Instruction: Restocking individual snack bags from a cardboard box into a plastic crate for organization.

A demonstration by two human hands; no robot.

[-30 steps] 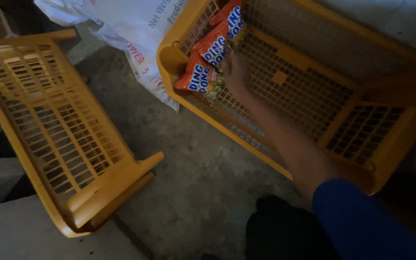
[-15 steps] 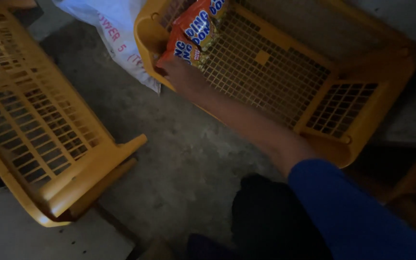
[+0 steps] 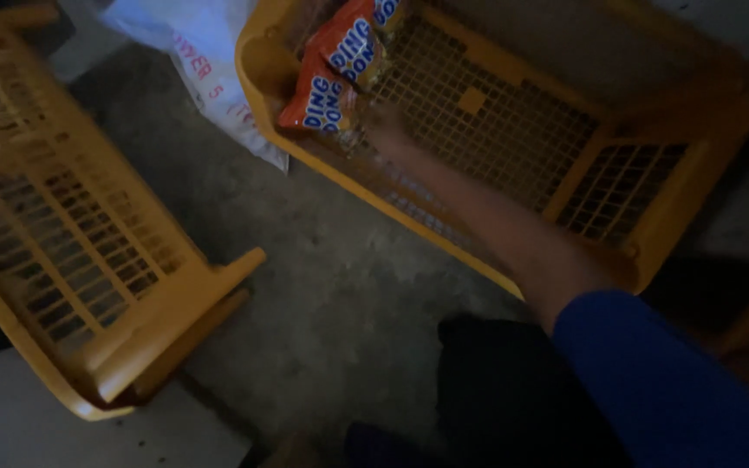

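Observation:
My right hand (image 3: 381,124) reaches from a blue sleeve into a yellow plastic crate (image 3: 263,104) with a grid floor. The hand is blurred and rests against the lowest of several orange snack packets (image 3: 318,100) piled in the crate's far left corner. Another packet (image 3: 354,45) lies just above it. I cannot make out whether the fingers grip a packet or only touch it. My left hand is out of sight.
A second yellow crate (image 3: 62,234) lies tilted on its side at the left. A white printed sack (image 3: 210,61) lies on the grey concrete floor (image 3: 322,286) between the crates. My dark-trousered knee (image 3: 504,399) is at the bottom.
The view has swung about a little. My right hand has stayed at the packets in the crate's corner, shifting slightly along their lower edge.

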